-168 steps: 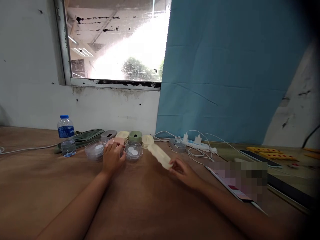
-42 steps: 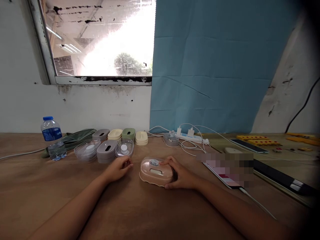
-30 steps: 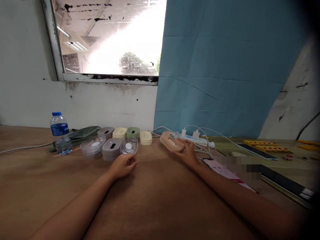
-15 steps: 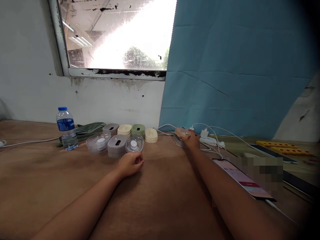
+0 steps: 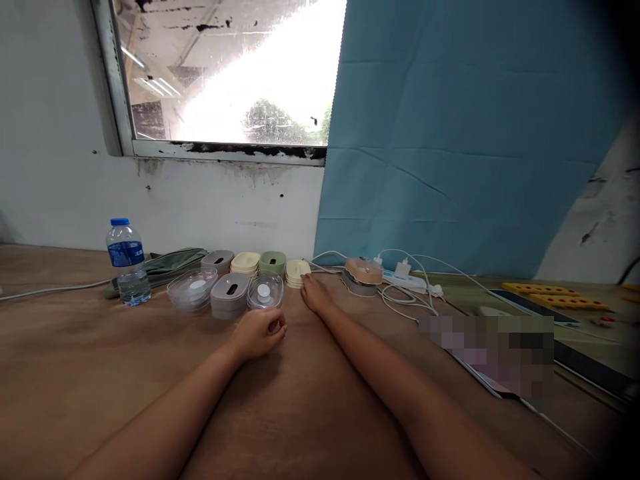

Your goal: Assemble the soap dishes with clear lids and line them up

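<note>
My left hand [image 5: 260,331] rests on the table with its fingers loosely curled, and I see nothing in the curl. Just beyond it stands a clear plastic container with a white round knob [image 5: 264,293]. My right hand [image 5: 315,295] lies at the near right side of a short stack of cream oval lids [image 5: 299,272]. Its fingers stretch towards the stack; whether they touch it I cannot tell. Left of there stand grey oval pieces with a dark slot [image 5: 231,293], a green one [image 5: 273,262], stacked cream pieces [image 5: 245,262] and more clear containers [image 5: 192,288].
A water bottle [image 5: 128,263] and a green pouch [image 5: 173,265] stand at the left by the wall. On the right are a brown-and-grey stacked object [image 5: 362,275], a power strip [image 5: 407,281] with loose cables, a partly blurred phone [image 5: 483,380] and yellow perforated strips [image 5: 555,297].
My right hand has let go of the brown-and-grey object and moved left to the cream lids. My left hand stays in almost the same place. The view has shifted slightly.
</note>
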A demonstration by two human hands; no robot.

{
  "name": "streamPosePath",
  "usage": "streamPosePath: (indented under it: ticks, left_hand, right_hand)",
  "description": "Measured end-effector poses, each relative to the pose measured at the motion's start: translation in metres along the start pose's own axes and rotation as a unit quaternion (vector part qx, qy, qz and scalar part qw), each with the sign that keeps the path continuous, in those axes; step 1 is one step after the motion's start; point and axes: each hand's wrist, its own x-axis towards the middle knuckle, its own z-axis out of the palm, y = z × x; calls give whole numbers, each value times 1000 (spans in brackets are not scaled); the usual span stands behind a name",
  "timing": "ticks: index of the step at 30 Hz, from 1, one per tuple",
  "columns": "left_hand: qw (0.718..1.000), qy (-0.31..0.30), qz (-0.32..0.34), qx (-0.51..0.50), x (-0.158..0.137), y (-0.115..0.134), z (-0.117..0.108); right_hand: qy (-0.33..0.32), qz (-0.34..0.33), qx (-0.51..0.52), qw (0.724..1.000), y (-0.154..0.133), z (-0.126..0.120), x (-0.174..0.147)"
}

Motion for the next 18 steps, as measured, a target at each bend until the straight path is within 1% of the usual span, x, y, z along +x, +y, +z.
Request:
streamPosePath:
  ticks: [3,7,10,13,16,18]
  left_hand:
    - [1000,16,-2,12,-1,0,-2]
    - [998,52,1,33,-1,1,-6]
    - [994,93,9,61,-1,1,-10]
    - [986,141,3,88,-2,-2,-16]
    - [977,179,-9,114,-4,-8,-26]
    - [970,200,-20,134,-5,-14,-33]
  right_hand:
    - [17,18,15,1000,3,4,-2]
    - [35,23,51,998,14,1,-5]
    - [61,17,89,994,19,-5,-5]
    - [96,9,135,986,20,-14,-6]
    - [115,-12,181,977,17,-27,-23]
    - [106,-38,207,972,14,-40,-46]
